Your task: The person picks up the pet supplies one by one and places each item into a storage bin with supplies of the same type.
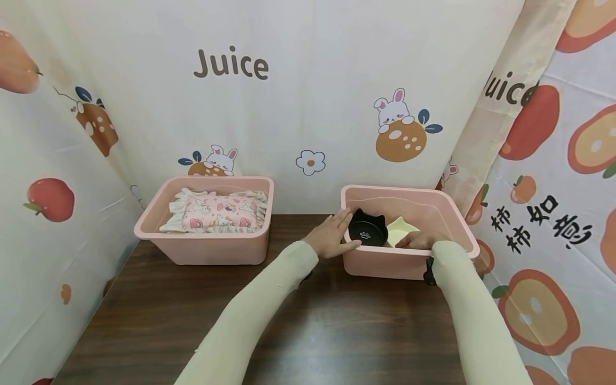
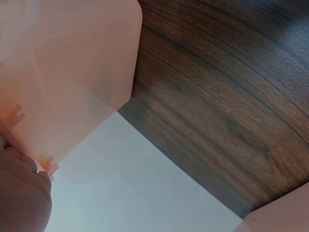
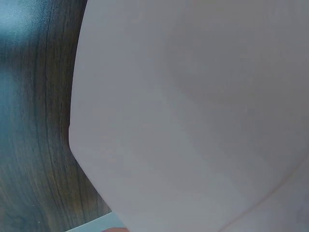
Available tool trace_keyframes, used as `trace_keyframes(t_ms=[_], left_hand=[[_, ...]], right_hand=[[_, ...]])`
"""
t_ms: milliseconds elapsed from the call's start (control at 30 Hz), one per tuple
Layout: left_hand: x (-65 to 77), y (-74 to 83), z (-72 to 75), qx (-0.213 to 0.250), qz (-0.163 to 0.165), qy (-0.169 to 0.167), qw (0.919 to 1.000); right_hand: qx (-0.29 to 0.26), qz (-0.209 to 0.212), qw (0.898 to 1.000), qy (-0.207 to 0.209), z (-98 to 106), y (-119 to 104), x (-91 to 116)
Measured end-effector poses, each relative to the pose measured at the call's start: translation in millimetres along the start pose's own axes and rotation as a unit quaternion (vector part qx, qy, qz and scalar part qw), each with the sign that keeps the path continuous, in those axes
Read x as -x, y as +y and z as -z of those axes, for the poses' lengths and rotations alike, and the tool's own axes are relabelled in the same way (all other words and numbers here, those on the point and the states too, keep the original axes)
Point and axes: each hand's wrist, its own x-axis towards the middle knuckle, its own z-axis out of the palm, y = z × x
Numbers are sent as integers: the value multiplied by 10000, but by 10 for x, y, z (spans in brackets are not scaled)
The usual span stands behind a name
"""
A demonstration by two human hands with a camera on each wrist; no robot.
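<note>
In the head view my left hand (image 1: 331,235) rests on the left rim of the right-hand pink bin (image 1: 385,264), fingers fairly straight and thumb pointing across the rim. The left wrist view catches part of that hand (image 2: 21,188) against the bin's edge. Inside this bin, a black cat-eared bowl (image 1: 368,229) with a paw print leans at the left end. Beside it is a pale yellow cat-eared bowl (image 1: 400,229). My right hand (image 1: 425,240) reaches over the front rim and pinches the yellow bowl's right side; some fingertips are hidden. Bin wall (image 3: 169,121) fills most of the right wrist view.
A second pink bin (image 1: 221,243) stands to the left, holding a pink patterned pillow (image 1: 221,210) with white ruffles. Both bins sit on a dark wooden table (image 1: 346,326). Printed curtains (image 1: 313,107) hang behind and at both sides.
</note>
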Motion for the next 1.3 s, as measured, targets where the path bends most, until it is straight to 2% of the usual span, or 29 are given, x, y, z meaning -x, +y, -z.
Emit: trace_keyframes(t_ms=[233,500,667,733,800,867,900,933,1033,1100,1167,1300], left_hand=[[2,-10,-7,-1,-26,29,10000],[6,10,3,-37,3,-43,10000],[0,9,2,-18,3,-26,10000],[0,6,-3,-8,6,-21,10000],[3,0,-8,2,-11,-6,10000],[9,-8,-5,-13,-18,-2,10000],[13,-12,-1,-10,-20,2,10000],[18,-16,4,-20,-15,2,10000],[36,-25,20,-77,26,21,10000],[45,-22,26,-138,56,44,9999],[45,-11,23,-216,39,70,9997],[29,21,5,-380,26,46,9993]], right_hand=[[116,191,9996,178,-4,-15,-9],[-15,161,9970,762,-17,-4,-30],[-70,130,9952,970,-26,-19,-27],[-91,242,9945,1019,-30,-21,-23],[-271,417,9936,1014,-34,-17,-23],[-756,549,9900,1061,-40,-23,-19],[-1270,550,9844,1087,-44,-29,-17],[-1537,544,9798,1162,-47,-36,-15],[-1920,598,9694,1405,-54,-63,-21],[-1721,728,9705,1525,-56,-73,-22],[-1251,884,9741,1666,-59,-70,-21],[-1038,986,9700,1966,-67,-41,9]])
